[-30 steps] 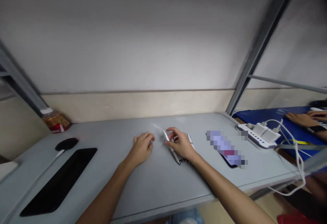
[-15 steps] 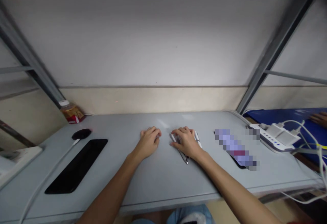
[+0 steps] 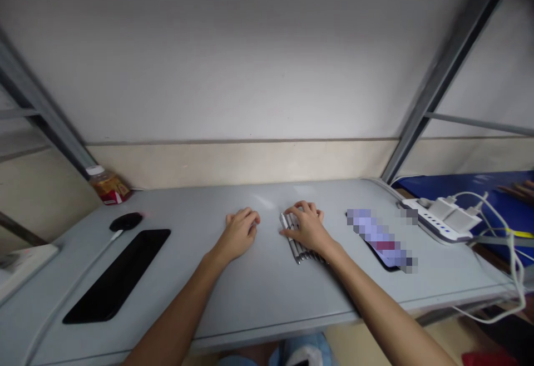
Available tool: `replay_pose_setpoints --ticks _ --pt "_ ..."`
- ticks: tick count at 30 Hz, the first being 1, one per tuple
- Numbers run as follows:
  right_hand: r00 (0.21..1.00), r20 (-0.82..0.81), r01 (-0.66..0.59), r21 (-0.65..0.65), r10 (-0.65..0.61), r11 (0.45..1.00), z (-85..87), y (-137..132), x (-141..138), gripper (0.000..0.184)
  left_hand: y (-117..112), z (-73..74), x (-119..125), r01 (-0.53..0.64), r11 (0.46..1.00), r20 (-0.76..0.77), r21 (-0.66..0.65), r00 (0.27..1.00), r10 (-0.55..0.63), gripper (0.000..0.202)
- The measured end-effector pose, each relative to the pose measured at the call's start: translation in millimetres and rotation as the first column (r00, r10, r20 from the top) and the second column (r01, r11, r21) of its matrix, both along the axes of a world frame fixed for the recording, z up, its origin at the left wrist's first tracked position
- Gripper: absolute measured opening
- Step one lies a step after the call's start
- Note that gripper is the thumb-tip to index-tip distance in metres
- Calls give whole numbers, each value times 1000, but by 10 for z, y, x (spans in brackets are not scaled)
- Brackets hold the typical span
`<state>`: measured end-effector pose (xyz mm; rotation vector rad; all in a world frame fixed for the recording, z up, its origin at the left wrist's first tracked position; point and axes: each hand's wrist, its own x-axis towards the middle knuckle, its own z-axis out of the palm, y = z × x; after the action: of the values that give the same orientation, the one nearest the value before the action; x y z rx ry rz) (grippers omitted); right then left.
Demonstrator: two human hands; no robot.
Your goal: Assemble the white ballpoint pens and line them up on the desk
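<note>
Several slim silver-and-white pens point(image 3: 294, 248) lie side by side on the grey desk, tips toward me. My right hand point(image 3: 306, 224) covers the row from above, its thumb at the left side and its curled fingers over the far ends. Much of the row is hidden beneath that hand. To the left, my left hand point(image 3: 241, 230) rests on the desk apart from the pens, its fingers loosely curled in. No object shows in it, though its palm faces down out of sight.
A black phone point(image 3: 119, 277), a black mouse-like object point(image 3: 125, 221) with a white cable and a red-labelled bottle point(image 3: 109, 187) are at left. Right of the pens lie a blurred-screen phone point(image 3: 375, 235) and a power strip point(image 3: 442, 221). Another person's hand point(image 3: 519, 189) shows at far right.
The pens, at first crossed and scattered under my right hand, now lie more evenly in a row. My left hand stays nearly still. The view has shifted slightly.
</note>
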<state>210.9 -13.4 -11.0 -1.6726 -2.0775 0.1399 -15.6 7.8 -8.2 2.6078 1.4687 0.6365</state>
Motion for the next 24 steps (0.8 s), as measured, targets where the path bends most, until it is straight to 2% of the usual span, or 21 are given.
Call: replay_pose_setpoints --ticks 6,12,15,21,24 --pt "989 47 144 -73 -141 987 26 -37 -66 54 -18 37 4 4 1000 -3 -30 1000 -4 19" --pt "950 123 302 -149 -286 941 75 -97 -144 67 -9 17 6 -2 999 -9 -37 1000 2 20" --pt "940 150 327 -155 -305 932 87 -101 -164 65 1 -3 3 9 1000 -7 -27 1000 -9 21" --pt "933 193 318 -52 -303 947 70 -98 -197 48 22 -26 0 13 1000 -8 -10 1000 -13 20" --pt "938 199 301 -65 -284 951 68 -83 -191 46 37 -36 4 -1 1000 -4 -14 1000 1 20"
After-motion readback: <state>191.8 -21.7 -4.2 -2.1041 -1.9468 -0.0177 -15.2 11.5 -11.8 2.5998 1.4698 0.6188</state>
